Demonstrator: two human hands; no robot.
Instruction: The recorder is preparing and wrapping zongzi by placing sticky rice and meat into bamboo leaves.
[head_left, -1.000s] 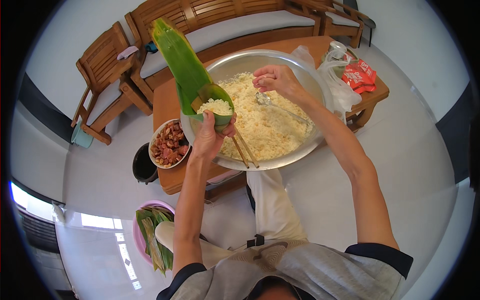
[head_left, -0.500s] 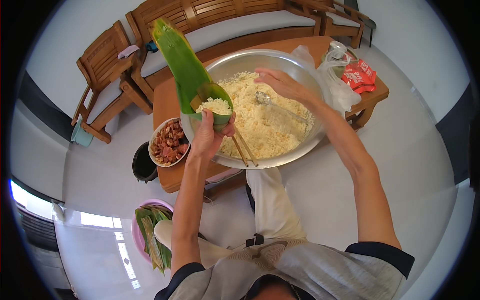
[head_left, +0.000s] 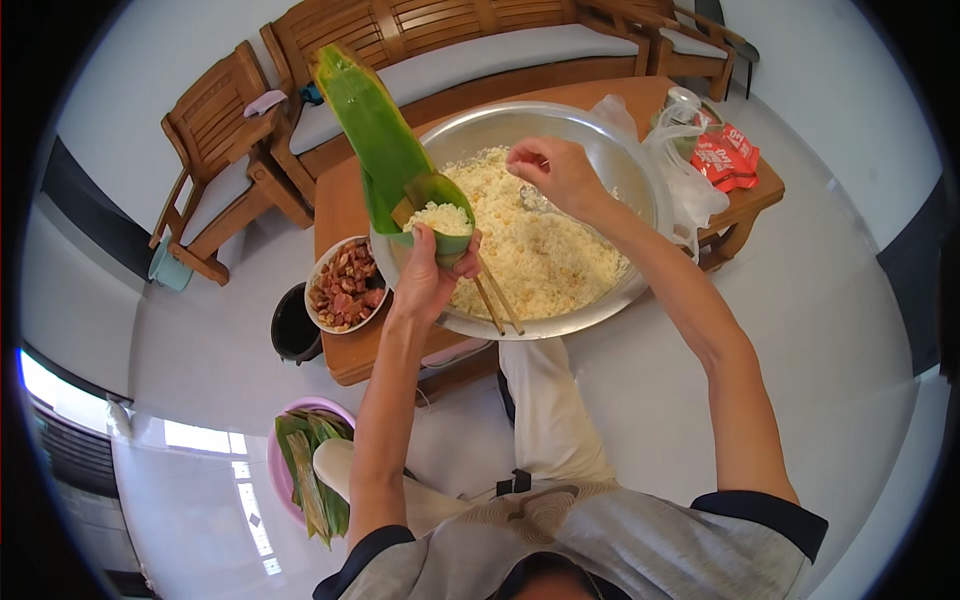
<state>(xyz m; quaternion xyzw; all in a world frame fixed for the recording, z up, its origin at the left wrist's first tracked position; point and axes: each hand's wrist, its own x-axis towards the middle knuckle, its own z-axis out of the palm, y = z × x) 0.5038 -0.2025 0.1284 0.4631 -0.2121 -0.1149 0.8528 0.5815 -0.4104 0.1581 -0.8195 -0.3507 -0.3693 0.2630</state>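
Observation:
My left hand (head_left: 428, 275) is closed round a green leaf cone (head_left: 455, 246), whose long leaf end stands up to the far left. Pale rice grains (head_left: 440, 218) fill the cone. A pair of chopsticks (head_left: 500, 298) slants from beside these fingers across the near rim of a wide metal basin (head_left: 570, 325); whether my hand grips them I cannot tell. Over the basin hangs my right hand (head_left: 556, 176), fingers curled in; anything between them is hidden. Below it more rice (head_left: 530, 265) is heaped, with a spoon (head_left: 535, 201) partly covered by my hand.
A bowl of cut meat (head_left: 347, 285) sits left of the basin on the wooden table (head_left: 345, 362). Below stand a black bucket (head_left: 296, 325) and a pink tub (head_left: 280, 470) of leaves (head_left: 315, 470). A plastic bag (head_left: 685, 185) and red packets (head_left: 727, 158) lie at the right.
My right hand has gone from outstretched fingers to curled ones and now covers part of the spoon. My left hand keeps its hold on the filled leaf cone.

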